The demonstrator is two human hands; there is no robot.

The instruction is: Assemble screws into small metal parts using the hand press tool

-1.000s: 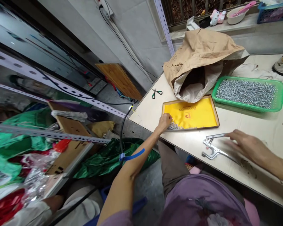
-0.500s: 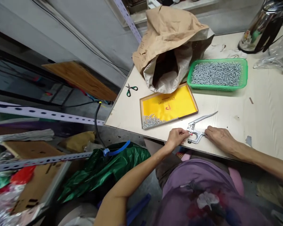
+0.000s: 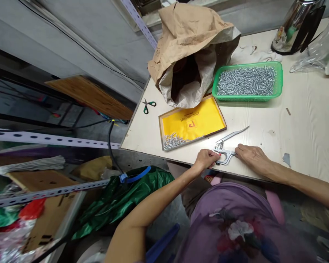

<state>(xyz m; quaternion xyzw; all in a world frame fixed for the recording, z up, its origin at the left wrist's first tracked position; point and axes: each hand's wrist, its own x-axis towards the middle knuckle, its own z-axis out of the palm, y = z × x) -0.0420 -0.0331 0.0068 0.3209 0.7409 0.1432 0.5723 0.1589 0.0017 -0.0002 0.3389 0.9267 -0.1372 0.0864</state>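
Note:
A silver pair of snap pliers (image 3: 230, 153) lies at the table's front edge, its long upper handle (image 3: 233, 134) raised and its spring showing. My right hand (image 3: 250, 157) is closed around the lower handle, which the fingers largely cover. At the jaws, my left hand (image 3: 205, 159) pinches with thumb and forefinger; what it holds, if anything, is too small to make out. A small red spot shows beside those fingertips. Just behind the left hand, a shallow box (image 3: 193, 123) with a yellow lining holds a heap of small silver metal pieces (image 3: 173, 141) in its near left corner.
A green plastic basket (image 3: 242, 98) full of similar metal pieces stands behind the pliers. Beside it, a large brown paper sack (image 3: 189, 33) gapes open. Green-handled scissors (image 3: 148, 105) lie at left; a shiny kettle (image 3: 297, 27) and clear plastic bag (image 3: 322, 51) are back right.
The view has shifted slightly. Against the table, my left fingertips have edged right, deeper between the plier jaws. My right hand keeps its hold on the handle.

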